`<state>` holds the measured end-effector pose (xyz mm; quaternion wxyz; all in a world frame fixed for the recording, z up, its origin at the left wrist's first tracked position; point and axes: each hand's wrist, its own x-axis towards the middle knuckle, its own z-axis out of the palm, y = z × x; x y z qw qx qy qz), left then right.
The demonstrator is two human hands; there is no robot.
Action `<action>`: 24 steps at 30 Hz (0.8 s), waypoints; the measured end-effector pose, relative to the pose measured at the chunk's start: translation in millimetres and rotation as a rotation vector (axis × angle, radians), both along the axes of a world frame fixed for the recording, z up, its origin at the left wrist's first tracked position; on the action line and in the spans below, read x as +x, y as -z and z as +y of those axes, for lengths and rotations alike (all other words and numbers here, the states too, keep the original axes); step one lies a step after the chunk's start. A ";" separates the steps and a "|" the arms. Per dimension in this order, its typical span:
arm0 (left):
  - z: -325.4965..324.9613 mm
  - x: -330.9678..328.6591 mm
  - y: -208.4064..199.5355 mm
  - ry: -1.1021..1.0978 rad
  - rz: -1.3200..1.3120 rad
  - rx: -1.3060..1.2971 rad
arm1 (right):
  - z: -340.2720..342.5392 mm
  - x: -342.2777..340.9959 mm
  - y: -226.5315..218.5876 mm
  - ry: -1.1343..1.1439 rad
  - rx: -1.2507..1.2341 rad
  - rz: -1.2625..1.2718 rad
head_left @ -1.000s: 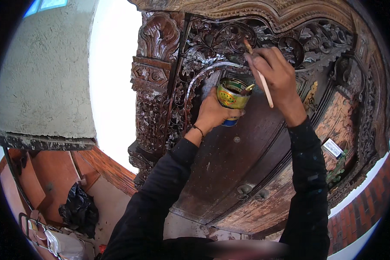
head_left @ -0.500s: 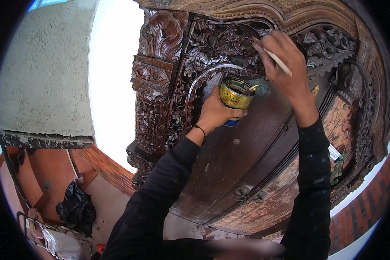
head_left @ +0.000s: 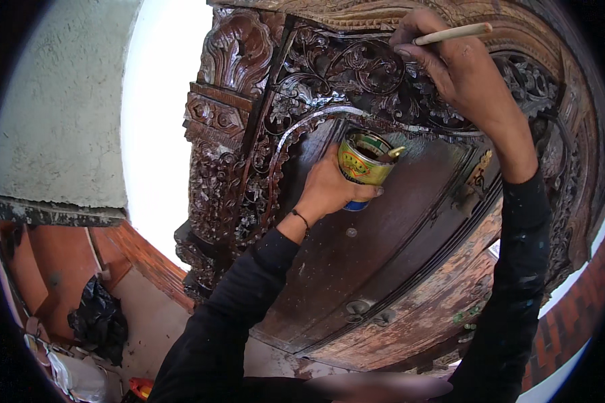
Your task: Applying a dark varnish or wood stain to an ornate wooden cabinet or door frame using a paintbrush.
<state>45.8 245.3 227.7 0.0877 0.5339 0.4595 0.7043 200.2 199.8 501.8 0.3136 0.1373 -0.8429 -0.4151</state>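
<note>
My left hand (head_left: pixel 328 183) is wrapped round a yellow-green paint tin (head_left: pixel 361 169) with a blue base. Its top is off, dark liquid shows inside, and a short pale handle (head_left: pixel 396 152) leans over the rim. Higher up, my right hand (head_left: pixel 460 67) pinches a slim brush with a pale wooden handle (head_left: pixel 457 32). The brush's working end is hidden by my fingers, close to the carved upper frame. Dark glossy openwork carving (head_left: pixel 356 74) of scrolls and leaves spreads behind both hands, above a dark brown door leaf (head_left: pixel 356 269).
A carved post (head_left: pixel 228 121) stands left of the door, with paler unfinished wood (head_left: pixel 423 295) on the right leaf. Ring pulls (head_left: pixel 357 309) hang low on the door. At lower left are a black plastic bag (head_left: pixel 100 322), reddish steps (head_left: pixel 64 275) and a whitish container (head_left: pixel 81 376).
My right hand has moved up and right, and the brush handle has swung from pointing down-right to pointing slightly up-right. The view has shifted a little; my left hand still grips the tin.
</note>
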 end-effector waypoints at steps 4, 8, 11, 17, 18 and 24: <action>-5.5 -1.2 -7.1 0.003 0.114 -0.075 | -15.7 -11.1 -14.4 0.122 -0.045 -0.158; -1.5 -13.0 -13.4 0.068 0.153 -0.181 | -39.6 -23.5 -12.9 0.322 0.101 -0.179; 10.2 -14.5 -1.5 0.024 0.157 -0.104 | -32.4 -48.8 -18.2 0.528 0.063 -0.140; 6.7 -30.1 0.9 0.104 0.161 -0.018 | -33.4 -75.6 -24.4 -0.078 0.211 -0.318; 7.2 -30.4 -1.5 0.119 0.159 -0.017 | -49.1 -65.4 -19.9 0.145 0.178 -0.243; 9.0 -33.0 -2.3 0.176 0.157 -0.015 | -99.2 -91.0 -9.8 0.927 0.230 -0.248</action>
